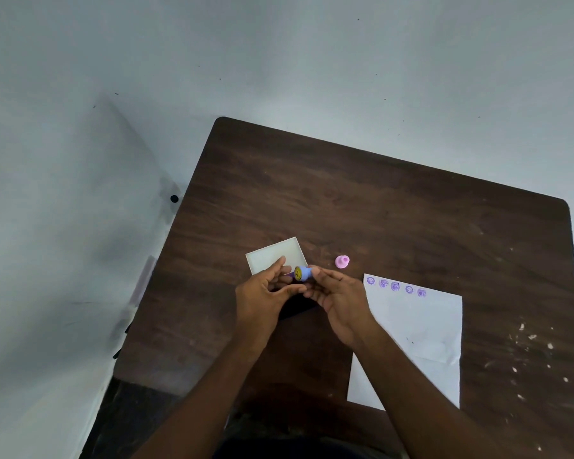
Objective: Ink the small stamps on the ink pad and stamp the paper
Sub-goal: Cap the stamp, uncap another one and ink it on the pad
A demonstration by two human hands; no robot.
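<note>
The right hand [337, 294] pinches the blue stamp [303, 272] with its face turned up, probably for inspection; the left hand [267, 294], half open, steadies beside it. Pink stamp [341, 261] stands near the paper [415, 326], which bears five prints on the table [345, 200]

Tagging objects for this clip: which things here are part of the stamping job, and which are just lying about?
In the job:
- blue stamp, held by right hand, left hand beside it
- pink stamp, standing on the table
- paper, five purple prints along its top edge
- white tray, probably the ink pad's lid; the pad itself is hidden by the hands

Lying about:
- white flecks on the table's right side
</note>
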